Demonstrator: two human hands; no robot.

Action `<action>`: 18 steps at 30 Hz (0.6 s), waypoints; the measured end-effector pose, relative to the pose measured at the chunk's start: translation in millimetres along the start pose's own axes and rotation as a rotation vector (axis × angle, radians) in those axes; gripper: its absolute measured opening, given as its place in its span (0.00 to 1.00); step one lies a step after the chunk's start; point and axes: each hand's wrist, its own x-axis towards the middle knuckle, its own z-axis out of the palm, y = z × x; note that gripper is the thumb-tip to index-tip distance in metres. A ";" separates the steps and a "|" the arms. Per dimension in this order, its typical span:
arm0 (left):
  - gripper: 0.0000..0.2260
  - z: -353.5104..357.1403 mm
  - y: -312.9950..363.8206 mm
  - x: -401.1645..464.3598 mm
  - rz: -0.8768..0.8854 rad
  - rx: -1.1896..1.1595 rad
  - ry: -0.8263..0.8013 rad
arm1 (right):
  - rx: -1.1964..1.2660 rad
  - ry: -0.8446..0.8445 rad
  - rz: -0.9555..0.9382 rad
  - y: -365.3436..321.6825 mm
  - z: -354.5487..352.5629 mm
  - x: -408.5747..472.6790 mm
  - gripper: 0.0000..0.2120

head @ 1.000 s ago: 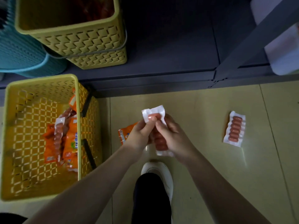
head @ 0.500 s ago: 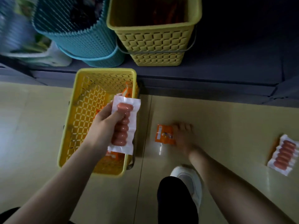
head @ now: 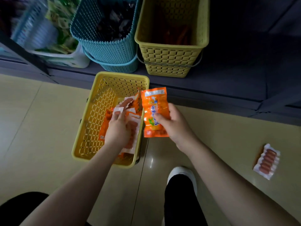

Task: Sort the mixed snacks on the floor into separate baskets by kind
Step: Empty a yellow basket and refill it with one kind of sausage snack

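Observation:
A yellow lattice basket (head: pixel 91 121) stands on the floor with several sausage packs in it. My left hand (head: pixel 116 130) is down inside the basket, its fingers on a white sausage pack (head: pixel 132 133) lying atop the pile. My right hand (head: pixel 172 125) holds an orange sausage pack (head: pixel 153 110) upright just over the basket's right rim. Another white sausage pack (head: pixel 267 161) lies on the floor at the right.
On a dark low shelf behind stand a taller yellow basket (head: pixel 171 51), a teal basket (head: pixel 107 39) with dark packets, and a white bin (head: pixel 65 57) of green packets. My white shoe (head: pixel 182 175) and dark trouser leg are below the hands.
My left hand has lowered the white sausage pack into the yellow basket. My right hand has lifted the orange pack off the floor and brought it to the basket's rim.

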 end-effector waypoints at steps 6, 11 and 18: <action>0.09 -44.2 42.4 -51.6 0.204 -0.425 0.340 | -0.180 0.140 -0.042 4.9 -0.7 -0.3 0.12; 0.11 -9.1 85.8 -60.1 0.484 -0.468 0.048 | -0.471 0.502 0.167 97.8 -98.4 -4.6 0.14; 0.10 79.6 151.7 -37.9 0.441 -0.346 -0.375 | -0.678 0.864 0.618 218.2 -246.9 -63.5 0.29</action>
